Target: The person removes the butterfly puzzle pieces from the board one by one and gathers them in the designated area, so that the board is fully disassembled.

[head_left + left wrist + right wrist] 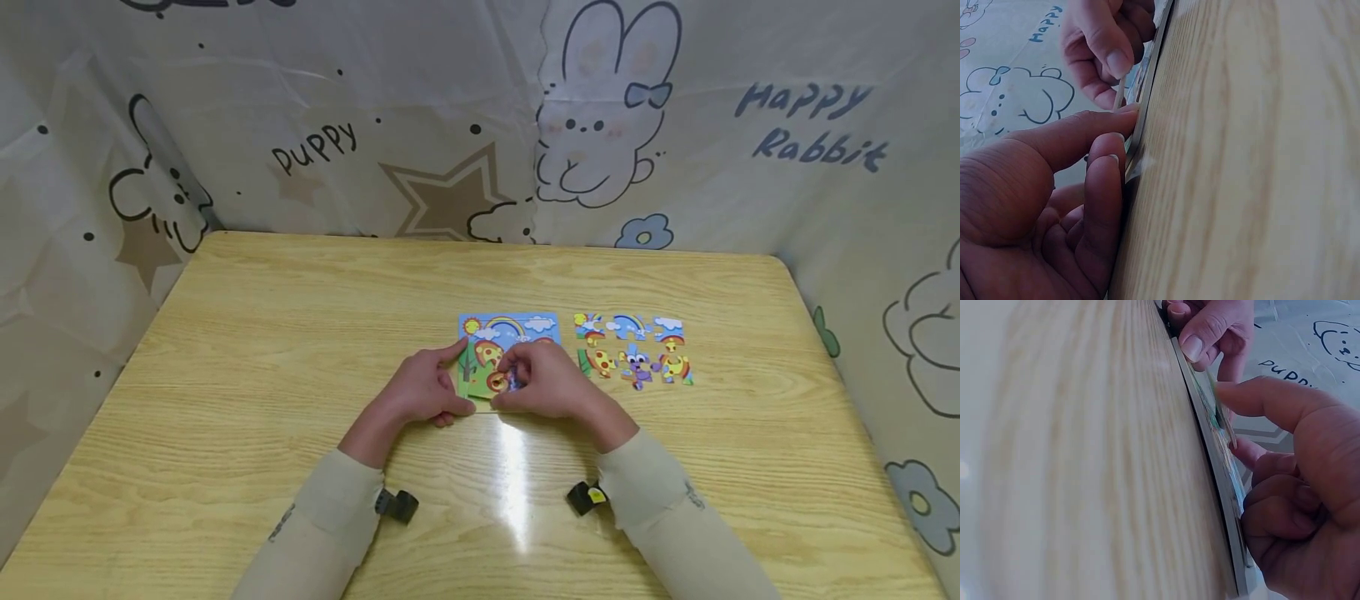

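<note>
A jigsaw puzzle board (507, 323) with a sun, a rainbow and clouds lies on the table between both hands. My left hand (426, 385) holds its left side, the index finger along the edge and the thumb at the near corner. My right hand (547, 379) pinches a thin puzzle piece (1225, 415) between thumb and fingers, close over the near part of the board. The piece stands tilted above the board, seen edge-on in both wrist views. The right hand hides the board's near right part.
Right of the board lie loose puzzle pieces in two rows, among them a rainbow piece (628, 326) and a purple animal piece (636, 367). The wooden table (300, 333) meets printed cloth (450, 100) at its back and sides.
</note>
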### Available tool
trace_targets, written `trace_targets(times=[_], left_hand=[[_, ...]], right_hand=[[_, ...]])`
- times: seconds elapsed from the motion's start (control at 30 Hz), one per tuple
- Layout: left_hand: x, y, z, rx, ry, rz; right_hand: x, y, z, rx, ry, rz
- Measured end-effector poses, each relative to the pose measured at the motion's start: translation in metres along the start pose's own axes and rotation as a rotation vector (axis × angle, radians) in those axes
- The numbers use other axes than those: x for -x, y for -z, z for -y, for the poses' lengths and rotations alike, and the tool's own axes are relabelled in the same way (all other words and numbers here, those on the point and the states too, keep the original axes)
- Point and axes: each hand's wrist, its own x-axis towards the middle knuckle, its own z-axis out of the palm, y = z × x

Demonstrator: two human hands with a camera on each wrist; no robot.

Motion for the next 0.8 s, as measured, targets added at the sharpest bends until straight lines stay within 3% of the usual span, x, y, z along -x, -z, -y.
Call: trace_targets(times=[0.4, 0.8], left_hand=[[0.000, 0.000, 0.000, 0.000, -0.010, -0.008], [0.001, -0.001, 0.000, 0.001, -0.008, 0.000]], right_hand=[[0.027, 0.003, -0.008, -0.051, -0.015, -0.003], [0.062, 0.024, -0.023, -0.056, -0.002, -0.053]])
